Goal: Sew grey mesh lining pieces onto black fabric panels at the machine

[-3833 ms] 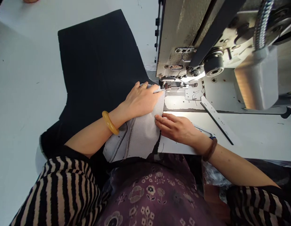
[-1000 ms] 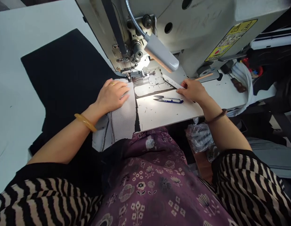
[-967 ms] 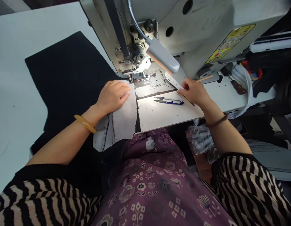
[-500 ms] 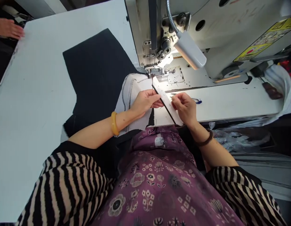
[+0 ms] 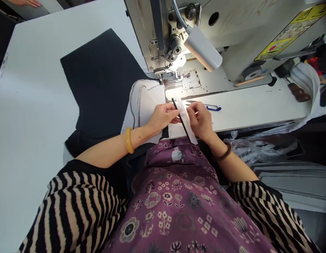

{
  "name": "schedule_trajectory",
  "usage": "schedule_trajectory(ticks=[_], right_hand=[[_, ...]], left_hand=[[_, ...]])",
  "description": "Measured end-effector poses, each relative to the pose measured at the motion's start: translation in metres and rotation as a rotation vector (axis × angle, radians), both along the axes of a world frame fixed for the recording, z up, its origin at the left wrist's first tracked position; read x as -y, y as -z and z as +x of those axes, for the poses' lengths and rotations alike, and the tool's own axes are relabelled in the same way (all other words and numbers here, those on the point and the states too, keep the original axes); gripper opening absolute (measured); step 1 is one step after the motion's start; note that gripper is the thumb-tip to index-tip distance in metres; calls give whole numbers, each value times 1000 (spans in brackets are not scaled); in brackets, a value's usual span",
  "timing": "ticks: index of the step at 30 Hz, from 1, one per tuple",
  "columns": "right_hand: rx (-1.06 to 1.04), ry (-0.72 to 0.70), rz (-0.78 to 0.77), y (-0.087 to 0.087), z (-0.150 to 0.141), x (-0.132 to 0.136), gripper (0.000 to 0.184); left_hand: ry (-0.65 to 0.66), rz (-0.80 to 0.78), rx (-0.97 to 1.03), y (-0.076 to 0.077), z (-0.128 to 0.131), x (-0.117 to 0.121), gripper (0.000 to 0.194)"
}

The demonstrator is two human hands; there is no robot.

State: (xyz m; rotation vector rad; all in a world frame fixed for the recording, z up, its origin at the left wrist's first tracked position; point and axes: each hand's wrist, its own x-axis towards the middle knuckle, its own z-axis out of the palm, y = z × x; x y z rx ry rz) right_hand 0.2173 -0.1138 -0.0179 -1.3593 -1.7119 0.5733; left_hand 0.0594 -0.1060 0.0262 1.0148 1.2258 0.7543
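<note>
Work seems to have shifted from the pale fabric (image 5: 148, 105) to the white strip (image 5: 184, 117), now lifted over the bench (image 5: 231, 119), fingers of the left hand (image 5: 164, 117) pinching it, hold of the right hand (image 5: 201, 121) unclear.

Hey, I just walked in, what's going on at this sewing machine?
A person's left hand holds a white strip by its black edge; the right hand is at the opposite edge, its grip blurred. Dark fabric and a pale piece lie on the table at the sewing machine, with blue-handled snips just beyond the right hand.
</note>
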Motion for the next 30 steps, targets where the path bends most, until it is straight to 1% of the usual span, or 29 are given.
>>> schedule_trajectory(ticks=[3,7,10,13,16,19,21,23,25,27,28,30], right_hand=[[-24,20,18,-1,2,0,19],[88,-52,19,-2,0,1,19],[117,-26,18,-1,5,0,21],[60,16,42,-3,12,0,20],[71,-40,48,-7,11,0,19],[136,-74,32,-6,6,-1,18],[119,-78,6,-4,9,0,19],[37,-52,-29,0,18,3,21],[-33,14,-47,4,30,8,25],[-40,91,-47,9,39,14,32],[-29,113,-46,11,41,16,35],[-15,110,-45,15,40,18,38]], left_hand=[[26,-3,-12,-1,0,2,4],[81,46,-24,1,2,6,6],[99,20,-42,2,3,8,4],[98,-15,-41,3,4,9,18],[116,9,-50,3,6,10,25],[166,54,-62,4,7,11,23],[178,64,-69,3,9,12,19],[161,60,-70,0,10,12,14],[133,39,-67,-3,11,12,9],[131,-10,-47,-3,14,14,6],[149,-34,-38,-2,16,15,8],[211,-55,-28,1,20,18,17]])
